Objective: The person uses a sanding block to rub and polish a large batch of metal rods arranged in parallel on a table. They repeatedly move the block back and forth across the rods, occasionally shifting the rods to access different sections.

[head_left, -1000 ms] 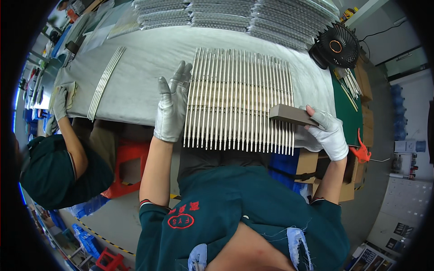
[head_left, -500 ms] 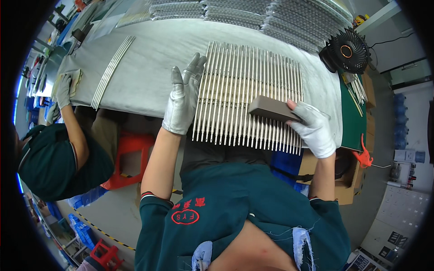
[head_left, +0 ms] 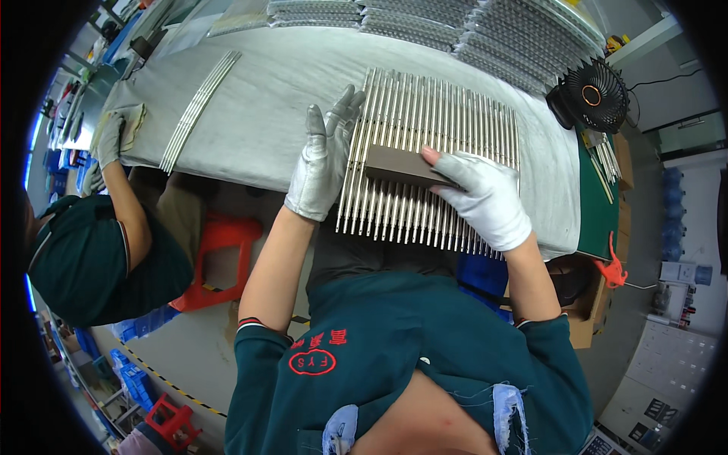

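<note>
A row of several slim metal rods [head_left: 425,121] lies side by side on the grey cloth of the table before me. My right hand [head_left: 489,197], in a white glove with a bare fingertip showing, grips a brown rectangular block [head_left: 398,164] that rests across the rods. At the row's left edge stands my gloved left hand [head_left: 322,159], palm turned toward the rods, fingers stretched out and thumb apart. It holds nothing and lies against or very near the outermost rod; I cannot tell which.
A black fan [head_left: 591,95] stands at the table's right end, by a green mat [head_left: 599,220] with loose rods. Bubble-wrapped stacks [head_left: 500,38] line the back. Farther left lie a few rods [head_left: 199,114]; a co-worker's gloved hand [head_left: 111,140] rests on a yellowish cloth. A red stool [head_left: 227,250] stands below.
My right hand has slid the brown block leftward across the rods. My left hand stays at the row's left edge. The whole view has shifted slightly.
</note>
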`<state>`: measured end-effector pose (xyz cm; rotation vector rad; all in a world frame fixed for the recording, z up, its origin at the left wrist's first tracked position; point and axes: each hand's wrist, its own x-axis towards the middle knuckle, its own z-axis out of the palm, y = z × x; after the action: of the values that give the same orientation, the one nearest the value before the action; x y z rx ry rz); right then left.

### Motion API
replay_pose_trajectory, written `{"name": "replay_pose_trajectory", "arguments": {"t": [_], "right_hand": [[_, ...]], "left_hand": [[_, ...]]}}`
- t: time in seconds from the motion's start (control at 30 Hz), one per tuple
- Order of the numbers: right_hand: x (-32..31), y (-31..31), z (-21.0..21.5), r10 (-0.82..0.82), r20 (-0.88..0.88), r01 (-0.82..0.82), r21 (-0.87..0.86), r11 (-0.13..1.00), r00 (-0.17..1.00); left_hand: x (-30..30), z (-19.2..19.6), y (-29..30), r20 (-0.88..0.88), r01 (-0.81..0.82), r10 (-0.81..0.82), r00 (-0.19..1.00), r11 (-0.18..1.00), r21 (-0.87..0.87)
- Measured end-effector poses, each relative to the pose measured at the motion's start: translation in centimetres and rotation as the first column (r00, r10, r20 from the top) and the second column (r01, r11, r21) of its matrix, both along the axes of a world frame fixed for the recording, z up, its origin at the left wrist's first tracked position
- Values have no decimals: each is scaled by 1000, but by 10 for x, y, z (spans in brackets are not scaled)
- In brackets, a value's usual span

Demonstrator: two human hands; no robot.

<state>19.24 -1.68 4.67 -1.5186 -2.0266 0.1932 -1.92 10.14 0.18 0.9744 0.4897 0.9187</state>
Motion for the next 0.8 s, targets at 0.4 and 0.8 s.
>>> {"name": "replay_pose_trajectory", "arguments": {"t": [0.4, 0.8], "right_hand": [[122, 5, 3, -341, -725, 609, 136, 781, 599], [146, 57, -47, -356, -622, 564, 169, 808, 697]], "left_hand": [[-1, -3, 2, 55, -24, 26, 998, 999, -48], [-67, 5, -31, -614, 377, 622, 487, 484, 790]]}}
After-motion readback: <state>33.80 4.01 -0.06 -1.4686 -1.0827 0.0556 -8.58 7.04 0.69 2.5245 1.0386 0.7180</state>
